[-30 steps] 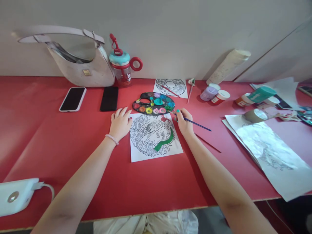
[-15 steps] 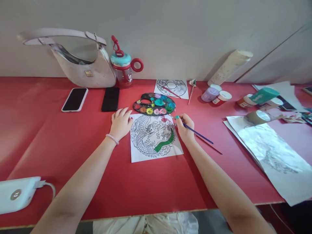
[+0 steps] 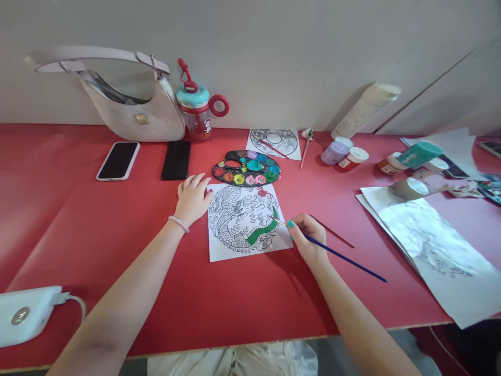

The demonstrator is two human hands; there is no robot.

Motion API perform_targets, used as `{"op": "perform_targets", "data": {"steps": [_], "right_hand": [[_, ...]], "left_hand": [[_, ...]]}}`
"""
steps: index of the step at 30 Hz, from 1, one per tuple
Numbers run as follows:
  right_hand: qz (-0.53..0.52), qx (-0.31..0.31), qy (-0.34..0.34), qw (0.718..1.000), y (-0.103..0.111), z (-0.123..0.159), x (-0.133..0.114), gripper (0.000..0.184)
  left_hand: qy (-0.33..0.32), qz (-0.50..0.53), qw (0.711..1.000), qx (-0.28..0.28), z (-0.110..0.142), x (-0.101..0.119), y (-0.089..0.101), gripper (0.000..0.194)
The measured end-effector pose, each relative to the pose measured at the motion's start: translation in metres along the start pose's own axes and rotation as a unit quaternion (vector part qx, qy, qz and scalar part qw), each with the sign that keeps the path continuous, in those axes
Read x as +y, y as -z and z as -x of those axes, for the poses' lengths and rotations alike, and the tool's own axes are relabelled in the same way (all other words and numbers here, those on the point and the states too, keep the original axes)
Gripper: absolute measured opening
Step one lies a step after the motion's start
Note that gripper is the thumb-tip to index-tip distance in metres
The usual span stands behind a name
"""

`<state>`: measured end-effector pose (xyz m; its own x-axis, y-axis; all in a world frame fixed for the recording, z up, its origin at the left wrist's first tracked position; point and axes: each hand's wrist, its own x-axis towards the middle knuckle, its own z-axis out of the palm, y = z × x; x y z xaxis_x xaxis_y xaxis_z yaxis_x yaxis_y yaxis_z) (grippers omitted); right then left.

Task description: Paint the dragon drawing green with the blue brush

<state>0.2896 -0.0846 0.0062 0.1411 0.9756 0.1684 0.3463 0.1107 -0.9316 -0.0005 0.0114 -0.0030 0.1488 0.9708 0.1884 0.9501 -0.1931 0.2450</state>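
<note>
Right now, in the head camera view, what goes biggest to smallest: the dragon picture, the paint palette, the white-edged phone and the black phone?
1. Dragon picture
2. Paint palette
3. White-edged phone and black phone: too alike to rank

I wear the one camera on my head, and it looks forward and down (my pale cloth clothes (image 3: 235, 360) peek in at the bottom). My bare arms (image 3: 129, 282) stretch up from that low edge, with my left hand (image 3: 192, 199) and right hand (image 3: 311, 240) near the middle. The flat red table (image 3: 242, 303) fills the lower part, and the pale grey wall (image 3: 274, 62) goes across the top. The camera is near enough to show black lines on the square white dragon paper (image 3: 238, 222).
</note>
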Motion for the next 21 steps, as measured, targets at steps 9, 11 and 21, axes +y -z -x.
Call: {"op": "perform_targets", "data": {"steps": [9, 11, 21], "right_hand": [[-0.054, -0.037, -0.058, 0.996, -0.006, -0.006, -0.006, 0.029], [-0.078, -0.08, -0.067, 0.991, -0.006, -0.005, -0.008, 0.031], [-0.044, -0.147, -0.038, 0.987, -0.014, 0.003, -0.014, 0.036]], "left_hand": [[-0.011, -0.013, 1.0, 0.002, 0.001, -0.001, -0.002, 0.042], [-0.01, -0.013, 1.0, 0.002, 0.001, -0.001, -0.001, 0.042], [-0.011, -0.008, 1.0, 0.009, 0.001, -0.002, -0.004, 0.041]]}}
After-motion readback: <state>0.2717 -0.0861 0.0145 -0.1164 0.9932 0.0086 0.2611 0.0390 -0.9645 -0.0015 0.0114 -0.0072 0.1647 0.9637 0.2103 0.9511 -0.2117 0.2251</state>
